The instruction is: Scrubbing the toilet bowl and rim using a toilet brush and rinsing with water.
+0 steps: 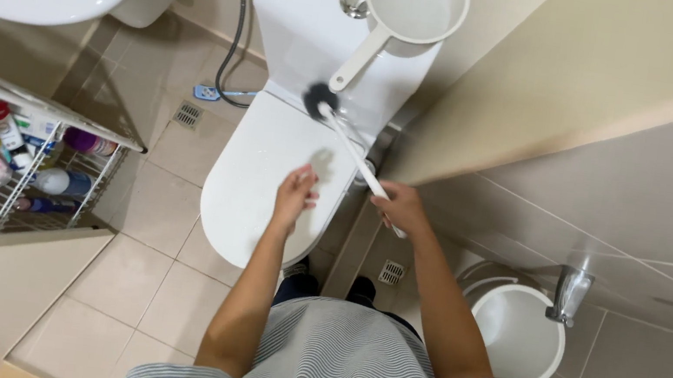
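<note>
Head view: a toilet brush with a long white handle and a dark bristle head slants up over the closed white toilet lid, its head at the lid's hinge. The right hand, arm stretched forward, has its fingers closed round the handle's lower end. The left hand hovers over the lid left of the brush, fingers loosely curled, holding nothing.

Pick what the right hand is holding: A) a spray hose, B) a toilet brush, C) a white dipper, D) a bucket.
B: the right hand grips the white handle of the toilet brush, whose dark head sits at the back of the closed toilet lid.
</note>
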